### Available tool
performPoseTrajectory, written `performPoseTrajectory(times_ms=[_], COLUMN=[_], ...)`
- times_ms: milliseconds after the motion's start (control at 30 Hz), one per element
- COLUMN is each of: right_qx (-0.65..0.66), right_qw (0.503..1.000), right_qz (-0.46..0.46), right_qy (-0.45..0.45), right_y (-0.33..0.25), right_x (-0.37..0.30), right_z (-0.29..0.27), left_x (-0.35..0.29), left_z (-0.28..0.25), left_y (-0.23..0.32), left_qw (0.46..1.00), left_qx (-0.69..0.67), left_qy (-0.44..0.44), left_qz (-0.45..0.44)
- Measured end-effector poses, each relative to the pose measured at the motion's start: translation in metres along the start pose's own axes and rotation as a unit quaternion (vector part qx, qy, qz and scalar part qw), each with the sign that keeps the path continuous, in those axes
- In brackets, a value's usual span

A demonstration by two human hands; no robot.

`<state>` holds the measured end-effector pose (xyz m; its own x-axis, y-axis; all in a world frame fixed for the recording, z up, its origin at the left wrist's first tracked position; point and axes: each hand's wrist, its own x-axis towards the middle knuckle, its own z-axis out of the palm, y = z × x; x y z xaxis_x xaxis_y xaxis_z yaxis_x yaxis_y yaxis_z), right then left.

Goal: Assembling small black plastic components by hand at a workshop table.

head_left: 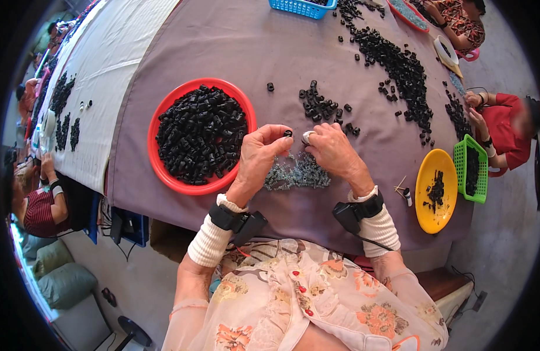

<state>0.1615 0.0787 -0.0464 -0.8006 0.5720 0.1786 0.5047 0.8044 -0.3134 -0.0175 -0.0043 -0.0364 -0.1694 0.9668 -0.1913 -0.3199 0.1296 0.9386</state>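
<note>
My left hand is closed, pinching a small black plastic part between thumb and fingertips. Close beside it, my right hand has its fingers curled together, with a pale shiny band at the finger facing the left hand; what its fingertips hold is hidden. Beneath both hands lies a heap of tiny silvery metal pieces, too small to name surely. A loose cluster of black plastic parts sits just beyond my right hand. Left of my left hand is a red round tray heaped with similar black parts.
A long pile of black parts stretches across the far right. Toward the right edge are a yellow plate, a green basket and a small bottle. A blue basket stands at the back. Co-workers sit at both sides.
</note>
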Motion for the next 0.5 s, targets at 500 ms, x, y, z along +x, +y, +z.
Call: performPoseTrajectory(times_ms=[500], right_qx=[0.342], right_qw=[0.915], right_qz=[0.175], right_qy=[0.121], right_y=[-0.012], right_x=[0.009], right_z=[-0.018], left_x=[0.003], left_z=[0.006], left_y=[-0.005], left_qw=[1.000], left_qx=[-0.026], left_qy=[0.001], left_qz=[-0.007])
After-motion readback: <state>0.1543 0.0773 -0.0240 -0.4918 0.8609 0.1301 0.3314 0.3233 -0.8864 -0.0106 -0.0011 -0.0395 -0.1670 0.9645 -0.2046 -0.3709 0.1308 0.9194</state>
